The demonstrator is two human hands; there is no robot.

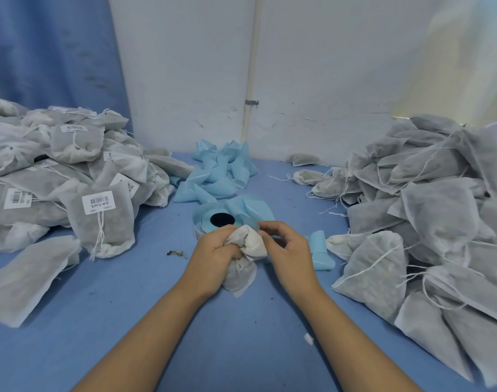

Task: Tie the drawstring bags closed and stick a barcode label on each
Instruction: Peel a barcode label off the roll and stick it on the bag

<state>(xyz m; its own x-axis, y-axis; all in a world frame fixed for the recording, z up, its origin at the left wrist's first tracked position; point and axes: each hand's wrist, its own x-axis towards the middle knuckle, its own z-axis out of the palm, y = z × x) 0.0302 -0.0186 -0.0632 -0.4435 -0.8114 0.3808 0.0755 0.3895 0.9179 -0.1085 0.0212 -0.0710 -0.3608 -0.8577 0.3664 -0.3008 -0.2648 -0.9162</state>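
Blue-covered bench (134, 321), set against a white wall (326, 66) with a blue curtain (52, 52) at the far left corner. Item in work: one drawstring bag (243, 274), white mesh cloth with dark filling, at the middle of the bench, its lower end resting on the cloth and its gathered top raised. Left hand (214, 251): clenched round the neck of the bag, fingers wrapped over the bunched cloth. Right hand (288, 247): fingers curled, fingertips pinching at the gathered top; whether they hold the cord or only the cloth I cannot tell. Label roll (203, 222): light blue backing, black core, lying flat just behind the hands and touching the bag's top. Pile of labelled bags (57, 171): along the left edge, stacked loosely; the nearest one lies with a white barcode label (98, 202) facing up and its cord trailing down. One flat bag (26, 278) lies apart near the front left. Pile of unlabelled bags (428, 222): along the right edge, cords hanging loose, reaching from the far right corner to the front. Heap of blue backing strips (219, 171): at the far edge, middle, against the wall. One more backing strip (321, 256) lies just beside the right hand. Dried leaf scrap (176, 253): on the bare cloth, near the left hand.
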